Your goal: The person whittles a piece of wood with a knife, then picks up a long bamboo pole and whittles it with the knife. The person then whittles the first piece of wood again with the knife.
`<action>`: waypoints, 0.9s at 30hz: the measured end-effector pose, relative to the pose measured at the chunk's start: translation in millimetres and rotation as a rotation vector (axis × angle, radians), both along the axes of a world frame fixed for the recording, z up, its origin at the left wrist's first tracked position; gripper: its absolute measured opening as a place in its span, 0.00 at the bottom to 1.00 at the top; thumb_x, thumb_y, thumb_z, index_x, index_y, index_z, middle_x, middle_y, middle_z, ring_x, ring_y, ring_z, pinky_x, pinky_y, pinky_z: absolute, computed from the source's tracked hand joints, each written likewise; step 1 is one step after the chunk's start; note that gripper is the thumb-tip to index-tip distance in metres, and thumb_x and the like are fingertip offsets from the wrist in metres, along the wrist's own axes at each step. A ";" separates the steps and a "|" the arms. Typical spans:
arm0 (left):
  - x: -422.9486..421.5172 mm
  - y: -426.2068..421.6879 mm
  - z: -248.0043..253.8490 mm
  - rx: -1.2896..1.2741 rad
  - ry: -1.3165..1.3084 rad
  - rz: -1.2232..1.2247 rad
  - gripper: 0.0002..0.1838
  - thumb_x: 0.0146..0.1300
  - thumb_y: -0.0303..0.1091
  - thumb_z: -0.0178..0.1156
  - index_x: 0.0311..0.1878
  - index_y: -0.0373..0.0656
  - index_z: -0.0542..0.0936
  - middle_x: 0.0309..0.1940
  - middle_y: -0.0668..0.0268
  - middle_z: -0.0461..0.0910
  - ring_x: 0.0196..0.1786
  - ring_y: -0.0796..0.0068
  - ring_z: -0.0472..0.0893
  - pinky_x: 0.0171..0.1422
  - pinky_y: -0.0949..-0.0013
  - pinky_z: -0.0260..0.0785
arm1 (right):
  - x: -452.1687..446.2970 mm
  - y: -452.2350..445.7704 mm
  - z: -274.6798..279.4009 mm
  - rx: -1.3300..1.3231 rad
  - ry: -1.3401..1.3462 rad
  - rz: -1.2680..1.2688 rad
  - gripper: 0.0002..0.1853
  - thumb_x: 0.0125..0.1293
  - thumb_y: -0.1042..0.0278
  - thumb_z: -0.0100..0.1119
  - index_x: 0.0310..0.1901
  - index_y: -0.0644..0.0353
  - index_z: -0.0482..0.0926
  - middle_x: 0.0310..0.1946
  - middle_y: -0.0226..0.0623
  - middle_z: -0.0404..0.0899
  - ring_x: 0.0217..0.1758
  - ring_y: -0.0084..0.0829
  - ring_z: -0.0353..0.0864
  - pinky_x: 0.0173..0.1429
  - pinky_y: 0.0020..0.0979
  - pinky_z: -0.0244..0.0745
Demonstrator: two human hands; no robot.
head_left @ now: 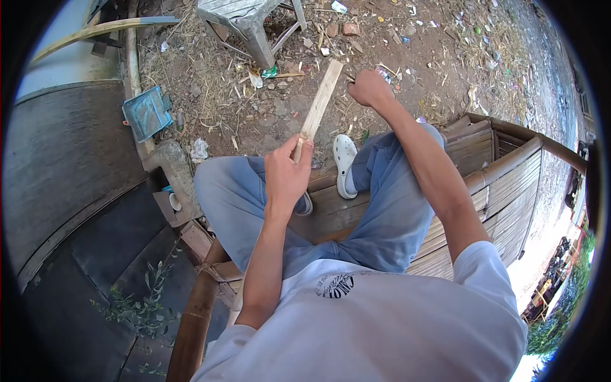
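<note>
Left hand (286,172), raised above the left knee, pinching the lower end of a flat wooden slat (322,95) between thumb and fingers; the slat slants upward and to the right, its far end free above the littered dirt ground (439,79). Right hand (371,88), arm extended beyond the right knee, near the slat's upper end but apart from it, fingers curled into a fist; a thin tip seems to show at its left side, too small to identify, so whether the fist holds anything cannot be told. The person, in blue-grey jeans (223,194) and a white T-shirt (407,318), sits on a bamboo bench (503,213), knees apart. A white perforated clog (344,162) is visible between the knees. Beyond, a weathered stool (238,22) stands on the ground; to the left lies a blue plastic container (146,116).
</note>
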State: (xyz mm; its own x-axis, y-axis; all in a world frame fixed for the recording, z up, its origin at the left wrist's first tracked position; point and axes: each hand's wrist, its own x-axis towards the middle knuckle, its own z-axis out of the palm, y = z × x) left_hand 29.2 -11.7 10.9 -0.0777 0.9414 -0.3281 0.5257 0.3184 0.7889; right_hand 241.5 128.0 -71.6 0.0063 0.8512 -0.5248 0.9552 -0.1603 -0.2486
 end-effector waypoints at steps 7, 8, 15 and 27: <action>-13.8 5.9 -1.2 -0.114 -0.103 0.067 0.13 0.67 0.37 0.59 0.41 0.36 0.82 0.15 0.60 0.75 0.18 0.77 0.73 0.26 0.66 0.64 | -27.2 -51.3 52.9 -0.014 0.308 -0.052 0.21 0.60 0.56 0.57 0.33 0.72 0.83 0.32 0.61 0.82 0.40 0.57 0.84 0.51 0.46 0.79; -13.0 6.8 0.1 -0.098 -0.114 0.053 0.13 0.67 0.37 0.59 0.41 0.36 0.82 0.15 0.58 0.75 0.18 0.73 0.74 0.27 0.65 0.64 | -34.9 -62.1 51.8 -0.011 0.302 -0.058 0.21 0.60 0.56 0.57 0.33 0.72 0.83 0.32 0.61 0.82 0.40 0.57 0.84 0.51 0.46 0.79; -11.9 5.0 -3.4 0.002 0.056 0.026 0.15 0.66 0.39 0.59 0.43 0.34 0.82 0.20 0.47 0.77 0.24 0.47 0.78 0.30 0.58 0.67 | -50.9 -51.9 47.3 -0.011 0.104 0.202 0.18 0.57 0.57 0.60 0.33 0.68 0.84 0.32 0.60 0.83 0.39 0.53 0.85 0.49 0.46 0.81; -13.3 10.4 -11.8 -0.020 0.082 0.033 0.14 0.66 0.38 0.59 0.43 0.36 0.82 0.20 0.46 0.76 0.23 0.48 0.78 0.29 0.57 0.65 | -59.9 -52.2 36.1 0.118 0.084 0.315 0.16 0.56 0.59 0.59 0.30 0.67 0.84 0.28 0.54 0.83 0.34 0.50 0.86 0.42 0.44 0.82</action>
